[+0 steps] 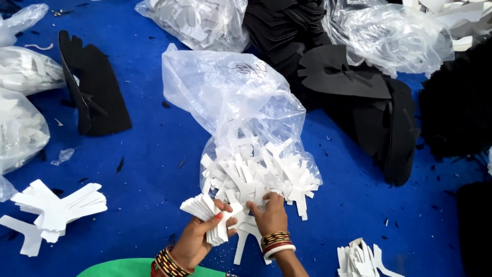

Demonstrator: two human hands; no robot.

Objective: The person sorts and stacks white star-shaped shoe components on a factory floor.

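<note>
I look down from the head camera at a blue cloth surface (154, 169) strewn with bags and cut shapes. My left hand (195, 238) is closed around a fanned stack of white cut-out pieces (207, 218), thumb on top and fingers under, which keeps the pieces squared together. My right hand (269, 215) reaches into the mouth of a clear plastic bag (241, 102), fingertips pressing on the loose white pieces (256, 177) spilling from it; I cannot tell for sure whether it pinches 1 or only touches the heap. The bag lies on its side, opening toward me, so its contents slide within reach; its upper part is mostly slack and empty. To the left a small pile of the same white shapes (54, 208) rests on the cloth, and another white bundle (361, 259) lies at lower right. More clear bags of white pieces (197, 20) sit along the top and left edges. Black foam shapes (95, 90) lie at upper left, and a larger black heap (369, 102) lies at right.
</note>
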